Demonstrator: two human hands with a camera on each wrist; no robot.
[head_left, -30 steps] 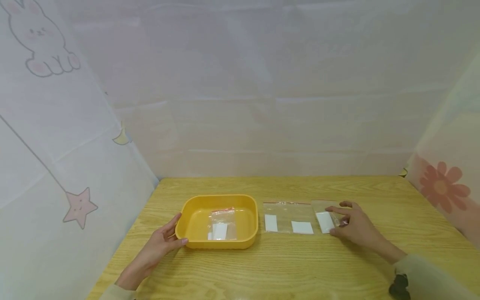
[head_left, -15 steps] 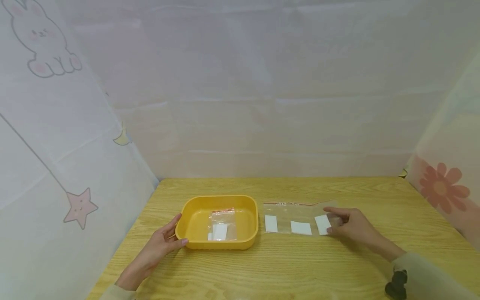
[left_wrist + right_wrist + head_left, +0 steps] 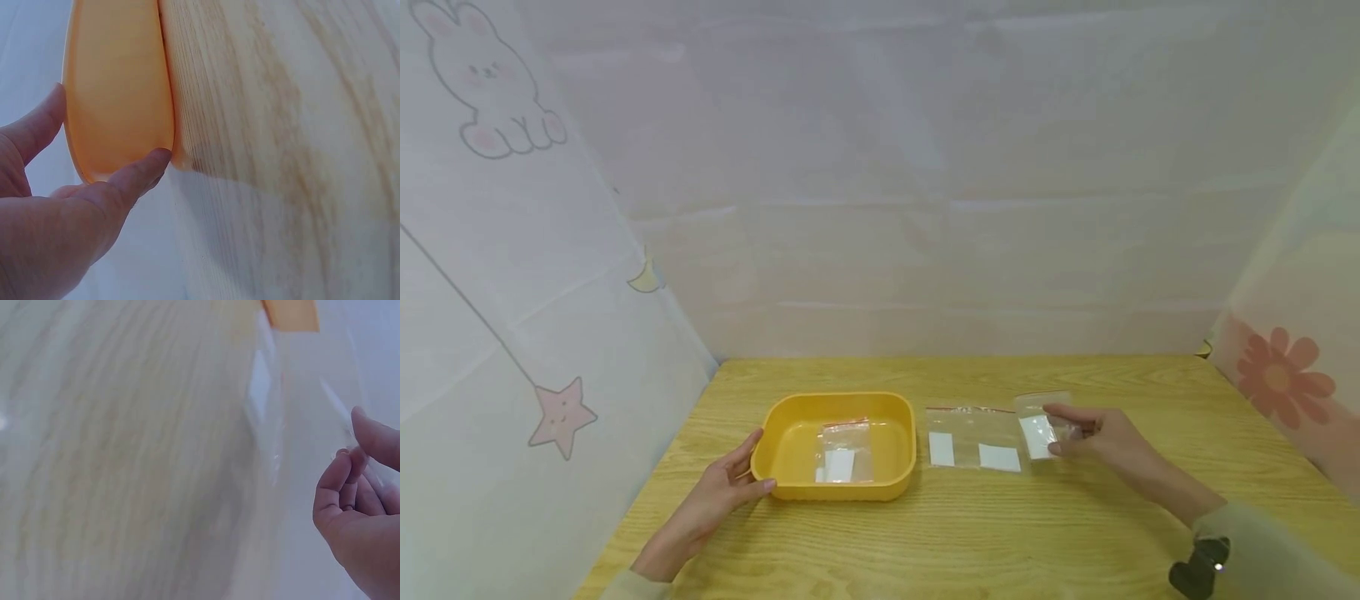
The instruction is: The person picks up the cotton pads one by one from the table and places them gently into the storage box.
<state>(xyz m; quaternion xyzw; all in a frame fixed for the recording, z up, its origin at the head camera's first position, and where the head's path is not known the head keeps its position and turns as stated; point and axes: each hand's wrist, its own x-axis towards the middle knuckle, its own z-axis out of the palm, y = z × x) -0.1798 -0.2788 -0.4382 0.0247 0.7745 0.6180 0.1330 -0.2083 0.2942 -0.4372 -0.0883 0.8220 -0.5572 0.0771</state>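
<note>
My left hand [image 3: 711, 496] holds the left end of a yellow plastic tray [image 3: 880, 491], thumb at the front corner and fingers at the back corner. Clear zip bags [image 3: 853, 435] with white cards inside lie in the tray. To its right, more clear zip bags [image 3: 973, 423] with red seals and white cards lie side by side on the table. My right hand [image 3: 1116, 450] pinches another zip bag [image 3: 1037, 435] by its right side, raised a little off the table. In the right wrist view, thumb and index finger meet at the clear plastic, which is partly blurred.
The wood-grain table [image 3: 925, 550] reaches back to a pale cloth backdrop [image 3: 925, 208]. Side cloths, printed with a rabbit [image 3: 497, 92], a star [image 3: 563, 417] and a red flower [image 3: 1281, 375], border the left and right edges.
The right hand has lifted the rightmost bag and tilted it, moving it slightly up and left. The middle card has shifted slightly left. The left hand and tray have stayed put.
</note>
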